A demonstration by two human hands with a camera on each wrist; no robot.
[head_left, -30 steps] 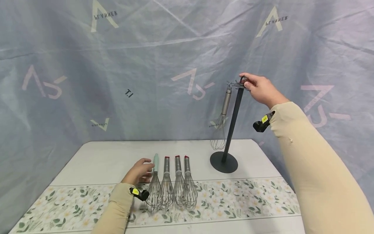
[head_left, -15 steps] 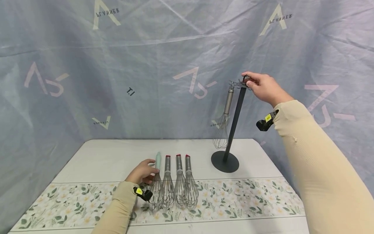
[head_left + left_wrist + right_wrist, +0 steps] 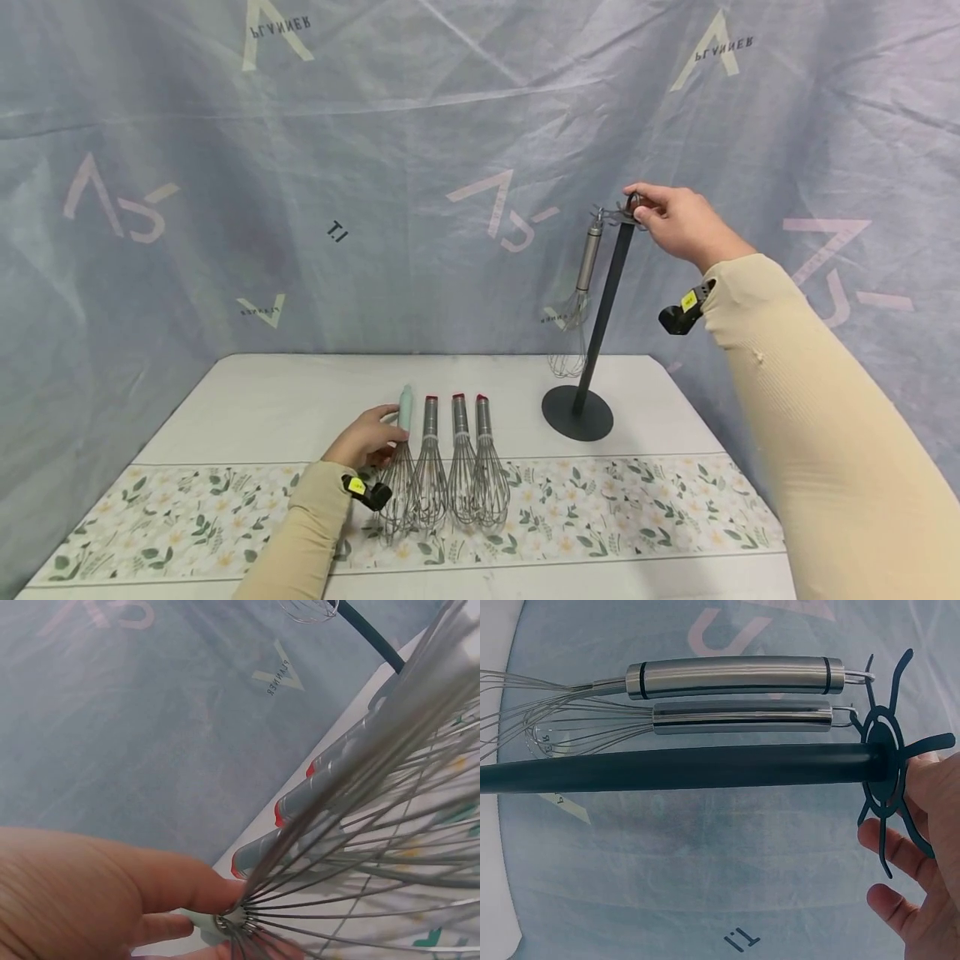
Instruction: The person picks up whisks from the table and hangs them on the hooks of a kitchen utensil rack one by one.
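One dark stand (image 3: 605,308) tops a flower-banded table (image 3: 300,400) before bluish cloth (image 3: 405,283).

A wrinkled grey-blue cloth backdrop (image 3: 360,142), printed with pale yellow shapes (image 3: 251,52), pink shapes (image 3: 885,301), the word PLANNER (image 3: 281,27) and small black characters (image 3: 337,232), hangs behind a white tabletop (image 3: 285,396). A floral band (image 3: 615,508) with green leaves and pale blossoms crosses it.

Green-handled whisk (image 3: 364,761) partly blurred, cropped in left wrist view
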